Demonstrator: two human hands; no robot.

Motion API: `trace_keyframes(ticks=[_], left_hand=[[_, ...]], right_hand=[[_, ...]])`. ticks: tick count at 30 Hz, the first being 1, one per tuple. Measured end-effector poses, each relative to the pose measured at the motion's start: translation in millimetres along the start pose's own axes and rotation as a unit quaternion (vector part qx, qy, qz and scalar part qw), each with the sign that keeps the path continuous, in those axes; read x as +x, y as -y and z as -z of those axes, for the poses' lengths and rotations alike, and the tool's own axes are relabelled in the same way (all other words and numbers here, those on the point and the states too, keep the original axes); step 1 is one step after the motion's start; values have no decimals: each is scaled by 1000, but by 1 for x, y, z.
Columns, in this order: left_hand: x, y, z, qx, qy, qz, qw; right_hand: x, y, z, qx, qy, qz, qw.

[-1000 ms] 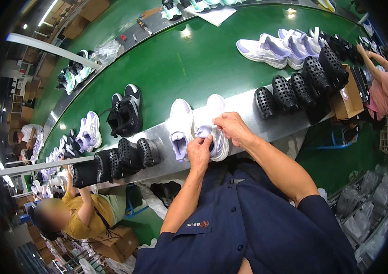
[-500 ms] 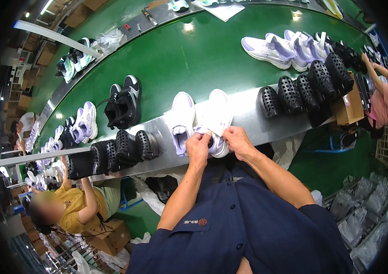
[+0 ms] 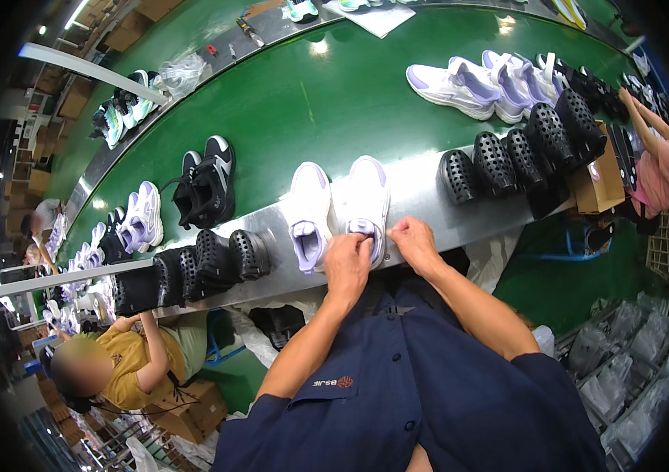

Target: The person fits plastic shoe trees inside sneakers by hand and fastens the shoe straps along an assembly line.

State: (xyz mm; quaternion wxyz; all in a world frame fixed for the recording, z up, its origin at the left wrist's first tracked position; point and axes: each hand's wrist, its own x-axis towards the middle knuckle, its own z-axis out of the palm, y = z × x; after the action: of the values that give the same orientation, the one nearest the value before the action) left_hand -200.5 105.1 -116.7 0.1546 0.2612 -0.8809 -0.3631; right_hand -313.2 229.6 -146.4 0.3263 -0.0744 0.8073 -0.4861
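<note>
"Looking down through the head camera, I see both hands; what is the left hand (image 3: pixel 348 263) doing?"

"I have it at the right shoe (image 3: pixel 369 189) of a white-and-lilac pair, touching the collar, fingers bent at the opening. I cannot tell whether they grip it."

"And the right hand (image 3: pixel 415 245)?"

"Just beside that same shoe, on its outer side, curled closed with thumb and fingertips drawn together."

"Where does the pair stand?"

"Upright, side by side, heels at the metal strip (image 3: pixel 267 220) in front of me, toes pointing away across the green surface (image 3: pixel 303 94). The left shoe (image 3: pixel 308 197) is just beside the left hand."

"What else do I get around them?"

"Black perforated forms (image 3: pixel 212 256) in a row to the left, with black-and-grey sneakers (image 3: pixel 212 185) behind. More perforated forms (image 3: pixel 496 161) line up on the right. A person in a yellow top (image 3: pixel 134 358) sits at lower left."
</note>
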Motion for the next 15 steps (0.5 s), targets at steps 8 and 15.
trace_keyframes(ticks=[8,15], left_hand=[[26,12,11,98,-63,-105,988],[20,16,21,56,-4,-122,991]], right_hand=[[-24,33,-13,-181,-53,228,955],[-12,15,-21,-282,-81,375,879]])
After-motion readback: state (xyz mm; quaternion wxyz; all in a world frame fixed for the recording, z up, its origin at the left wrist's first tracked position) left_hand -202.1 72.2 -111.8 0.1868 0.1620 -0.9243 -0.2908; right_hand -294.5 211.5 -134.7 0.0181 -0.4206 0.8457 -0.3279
